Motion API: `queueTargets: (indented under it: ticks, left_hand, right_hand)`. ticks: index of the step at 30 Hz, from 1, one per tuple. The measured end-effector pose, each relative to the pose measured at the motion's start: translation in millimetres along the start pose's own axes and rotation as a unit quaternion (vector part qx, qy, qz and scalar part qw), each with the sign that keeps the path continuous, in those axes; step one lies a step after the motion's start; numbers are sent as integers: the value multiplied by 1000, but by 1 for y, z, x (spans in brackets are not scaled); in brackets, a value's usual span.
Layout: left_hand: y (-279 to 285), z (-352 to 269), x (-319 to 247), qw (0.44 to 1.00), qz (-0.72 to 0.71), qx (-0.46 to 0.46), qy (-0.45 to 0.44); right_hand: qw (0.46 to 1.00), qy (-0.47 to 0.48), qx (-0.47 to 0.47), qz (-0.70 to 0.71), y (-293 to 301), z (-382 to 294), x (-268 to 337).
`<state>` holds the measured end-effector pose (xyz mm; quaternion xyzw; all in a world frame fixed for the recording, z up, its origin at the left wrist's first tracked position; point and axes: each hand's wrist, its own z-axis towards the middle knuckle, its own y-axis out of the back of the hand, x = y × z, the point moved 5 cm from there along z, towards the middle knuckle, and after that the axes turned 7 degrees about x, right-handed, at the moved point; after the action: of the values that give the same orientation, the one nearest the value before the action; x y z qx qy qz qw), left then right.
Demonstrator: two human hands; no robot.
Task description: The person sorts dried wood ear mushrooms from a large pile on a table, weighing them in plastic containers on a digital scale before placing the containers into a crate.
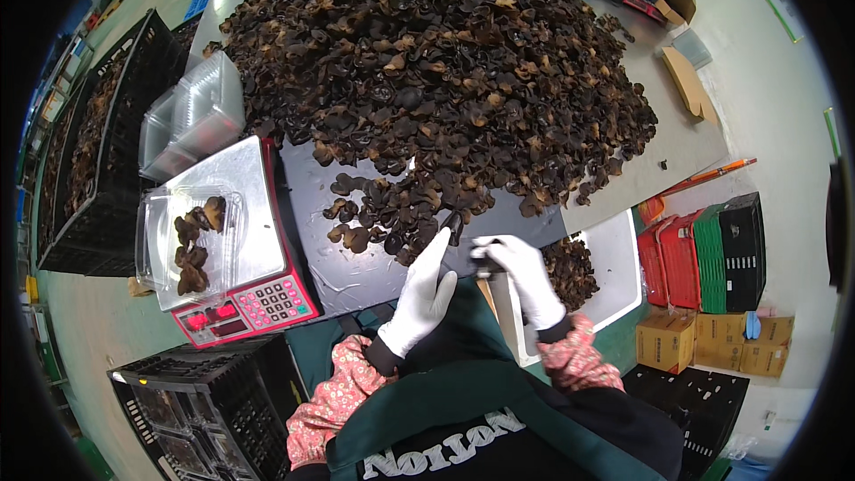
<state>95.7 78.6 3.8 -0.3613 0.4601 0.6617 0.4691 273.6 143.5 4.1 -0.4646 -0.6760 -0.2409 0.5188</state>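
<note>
My left hand (421, 300), in a white glove, is at the near edge of the table with its fingers straight and the thumb apart. Its fingertips meet a dark wood ear mushroom piece (455, 227) in front of a small loose cluster (407, 210). White-gloved too, my right hand (524, 274) pinches a dark mushroom piece (486, 262), which is blurred. Beyond both hands rises a large heap of brown-black wood ear mushrooms (427, 67). To the left, a clear plastic clamshell box (230, 247) holding several pieces lies on a red digital scale (267, 194).
Stacked clear plastic boxes (200, 113) stand behind the scale. Black crates (113, 147) of mushrooms are at left, another crate stack (200, 407) below. Right of me, a white tub (618, 267) contains mushrooms, with red baskets (678, 260) and cardboard boxes (664, 341) beyond.
</note>
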Motion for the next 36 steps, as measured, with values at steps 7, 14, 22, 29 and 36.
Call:
queueTargets:
  ticks: [7,14,22,29,36]
  left_hand:
    - [64,9,49,968,190,-154,54]
    - [73,39,69,876,475,-48,74]
    - [68,33,63,907,401,-68,109]
    - [82,25,66,933,299,-128,152]
    - [96,5,38,902,340,-250,89]
  right_hand:
    - [731,18,-175,-660,141,-71,6]
    - [836,285,-21,-469,-5,57,44]
    - [710,343,167,-592,-113,179,34]
    - [644,362,267,-619,-151,193,26]
    - [816,262,228,-462,-151,203,59]
